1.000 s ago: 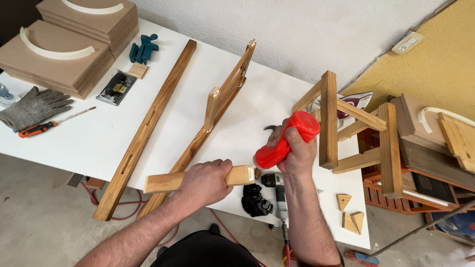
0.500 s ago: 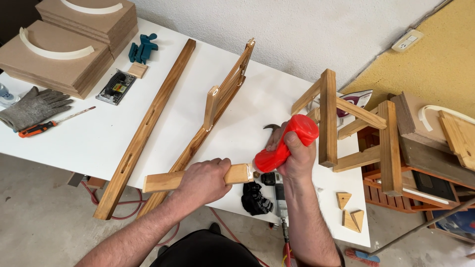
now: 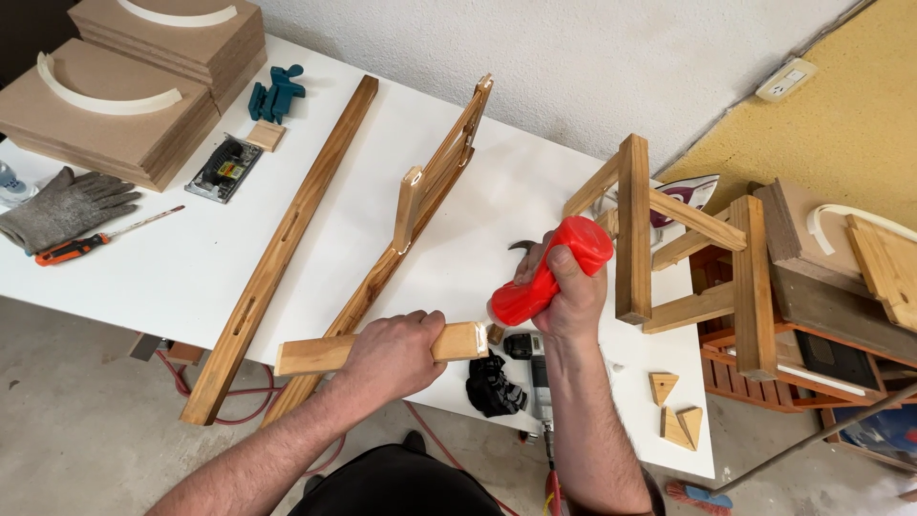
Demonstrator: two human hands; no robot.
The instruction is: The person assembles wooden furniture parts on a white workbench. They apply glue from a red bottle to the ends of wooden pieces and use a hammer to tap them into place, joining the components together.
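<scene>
- A short wooden rail [image 3: 382,349] is gripped around its middle by the left hand [image 3: 392,355], fingers fully wrapped; it is held level at the near edge of the white table [image 3: 191,277].
- A red bottle [image 3: 549,272] is clasped in the right hand [image 3: 571,296], fingers closed round its body, and its lower end is tipped down towards the rail's right end.
- Bottle and rail end are just beside each other; whether anything has been squeezed out cannot be told, as the end face is too small to read.
- A dark peg-like bit shows at the rail's end, partly hidden.
- As judged from the layout, assembly is partway: one ladder-like frame [image 3: 669,248] stands joined at the right, overhanging the table edge.
- Two long slotted pieces [image 3: 287,239] and a part-built side piece [image 3: 430,191] lie flat and unjoined, well apart from the hands, so much appears left.
- A drill [image 3: 535,377] and a black rag [image 3: 492,387] lie just under the hands.
- Small wooden wedges [image 3: 673,411] are seen near the right corner.
- A grey glove [image 3: 62,205] and an orange knife [image 3: 81,244] rest at far left, beside stacked boards [image 3: 105,124].
</scene>
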